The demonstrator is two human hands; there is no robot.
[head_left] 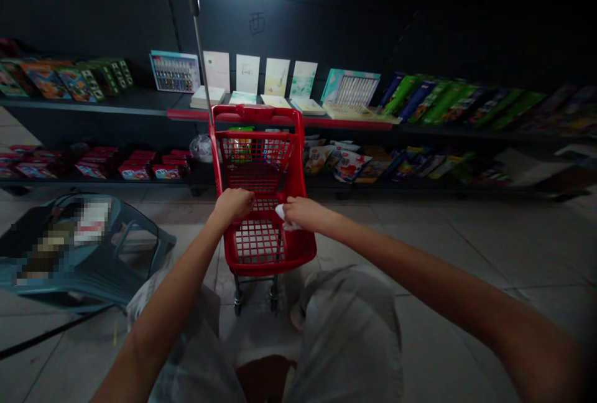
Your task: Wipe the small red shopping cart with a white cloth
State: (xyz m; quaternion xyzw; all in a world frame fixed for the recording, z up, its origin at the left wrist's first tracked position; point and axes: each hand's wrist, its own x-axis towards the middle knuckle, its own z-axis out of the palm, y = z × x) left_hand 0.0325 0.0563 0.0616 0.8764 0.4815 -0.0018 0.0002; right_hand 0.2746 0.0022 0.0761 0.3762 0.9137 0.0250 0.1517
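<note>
**Head view: a red shopping cart [254, 114] is held by two hands on a tile floor [433, 254].**
The cart is placed upright just ahead of the grey shorts [347, 334], and colourful packages [240, 148] are seen inside its basket. The left hand [234, 204] is curled over the top edge of the red mesh, with the fingers pressed together. The right hand [303, 213] is closed on a white cloth [285, 219], which is pressed against the mesh; the exact pinch is hidden. Beyond the cart, cards and books [247, 73] are displayed on an upper shelf [130, 103], and red boxes [135, 171] are set on a lower shelf [37, 183]. A blue plastic chair [135, 247] is tipped over nearby on the left.
</note>
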